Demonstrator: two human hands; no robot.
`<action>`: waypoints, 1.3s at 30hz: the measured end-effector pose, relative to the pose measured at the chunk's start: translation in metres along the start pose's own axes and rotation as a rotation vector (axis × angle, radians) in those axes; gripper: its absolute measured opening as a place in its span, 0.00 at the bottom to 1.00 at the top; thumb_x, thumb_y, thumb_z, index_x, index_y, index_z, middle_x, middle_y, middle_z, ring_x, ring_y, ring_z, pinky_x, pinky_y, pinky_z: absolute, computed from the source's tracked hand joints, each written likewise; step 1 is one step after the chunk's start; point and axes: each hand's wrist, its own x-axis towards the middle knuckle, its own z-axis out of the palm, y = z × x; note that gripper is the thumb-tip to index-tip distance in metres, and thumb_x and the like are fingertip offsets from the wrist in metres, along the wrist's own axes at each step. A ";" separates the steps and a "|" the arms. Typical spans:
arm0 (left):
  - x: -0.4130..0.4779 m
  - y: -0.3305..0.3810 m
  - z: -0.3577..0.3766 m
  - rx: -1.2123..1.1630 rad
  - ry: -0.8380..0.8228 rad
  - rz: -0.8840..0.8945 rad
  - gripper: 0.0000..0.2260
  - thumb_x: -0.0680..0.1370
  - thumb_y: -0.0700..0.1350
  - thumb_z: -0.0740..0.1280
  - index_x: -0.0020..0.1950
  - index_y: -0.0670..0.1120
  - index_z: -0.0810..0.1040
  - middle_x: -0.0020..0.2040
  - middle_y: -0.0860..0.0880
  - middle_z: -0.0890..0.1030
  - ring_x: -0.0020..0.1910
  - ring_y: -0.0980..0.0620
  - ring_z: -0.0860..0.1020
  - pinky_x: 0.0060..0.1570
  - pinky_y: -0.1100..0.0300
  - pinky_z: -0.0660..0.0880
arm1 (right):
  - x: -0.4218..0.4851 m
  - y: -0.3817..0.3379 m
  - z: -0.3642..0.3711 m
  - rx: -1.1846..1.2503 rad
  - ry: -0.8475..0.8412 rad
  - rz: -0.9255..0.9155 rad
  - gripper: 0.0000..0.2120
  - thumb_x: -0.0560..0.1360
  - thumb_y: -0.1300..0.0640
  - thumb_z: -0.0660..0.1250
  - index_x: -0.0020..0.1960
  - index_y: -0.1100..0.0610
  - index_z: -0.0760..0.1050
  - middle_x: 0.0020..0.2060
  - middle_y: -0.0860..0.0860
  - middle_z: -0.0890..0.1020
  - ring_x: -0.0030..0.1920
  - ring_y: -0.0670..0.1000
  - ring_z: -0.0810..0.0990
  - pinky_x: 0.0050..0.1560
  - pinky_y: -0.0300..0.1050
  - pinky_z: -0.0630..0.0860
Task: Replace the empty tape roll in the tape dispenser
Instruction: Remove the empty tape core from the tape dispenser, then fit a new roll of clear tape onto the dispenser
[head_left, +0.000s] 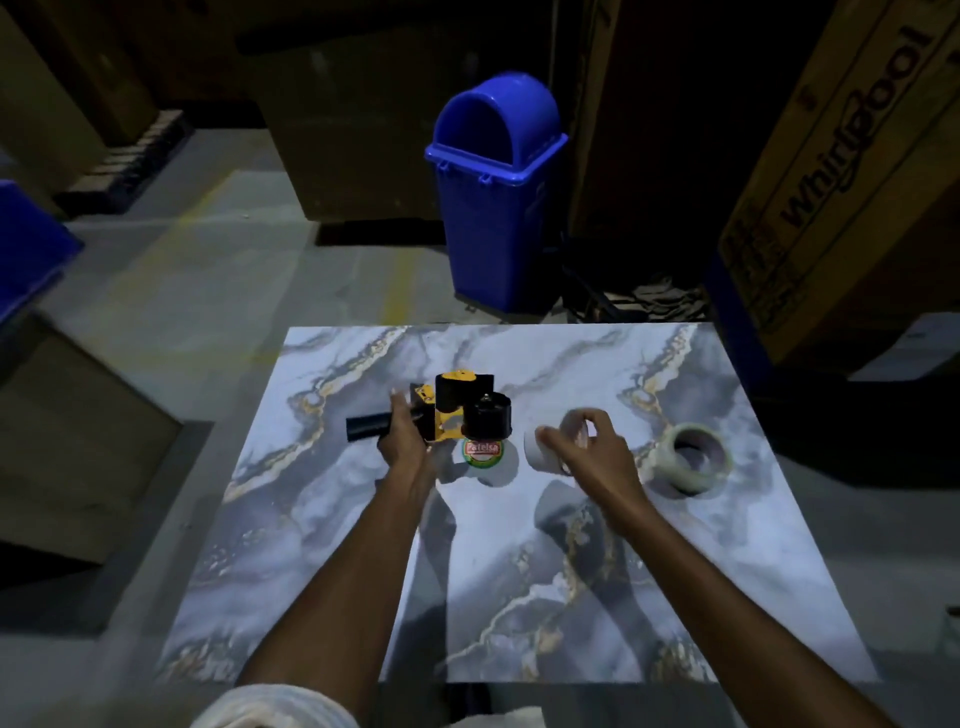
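Left hand (402, 436) clamps dispenser (457, 413); right hand (587, 441) pinches blurred core (545, 447) at centre; box (841, 171), upper right, reads "Whirlpool".

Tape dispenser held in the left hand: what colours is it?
The tape dispenser has a yellow frame with black handle and hub, seen in the head view.

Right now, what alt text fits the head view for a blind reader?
The left hand holds a tape dispenser above a marble table, the right hand an empty core. A tape roll lies right; a blue bin stands behind.
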 end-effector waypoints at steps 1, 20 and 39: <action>-0.001 -0.008 -0.005 -0.019 -0.002 -0.021 0.26 0.75 0.61 0.74 0.57 0.38 0.83 0.51 0.42 0.86 0.45 0.45 0.84 0.48 0.49 0.83 | -0.002 0.014 -0.004 -0.040 -0.002 -0.013 0.27 0.63 0.33 0.74 0.57 0.42 0.73 0.55 0.53 0.80 0.54 0.54 0.81 0.53 0.53 0.80; -0.028 -0.081 -0.051 0.314 -0.106 -0.140 0.21 0.82 0.61 0.62 0.38 0.46 0.72 0.29 0.48 0.66 0.20 0.55 0.65 0.25 0.60 0.65 | -0.049 0.151 -0.066 -0.390 0.133 -0.128 0.42 0.64 0.42 0.81 0.72 0.56 0.69 0.65 0.54 0.75 0.67 0.57 0.72 0.62 0.50 0.74; -0.114 -0.164 -0.036 1.115 -0.655 0.355 0.12 0.79 0.51 0.73 0.47 0.42 0.81 0.42 0.42 0.86 0.37 0.43 0.84 0.30 0.58 0.78 | -0.044 0.197 -0.130 -0.569 0.355 -0.123 0.46 0.65 0.29 0.72 0.74 0.54 0.67 0.67 0.55 0.73 0.68 0.61 0.70 0.64 0.62 0.70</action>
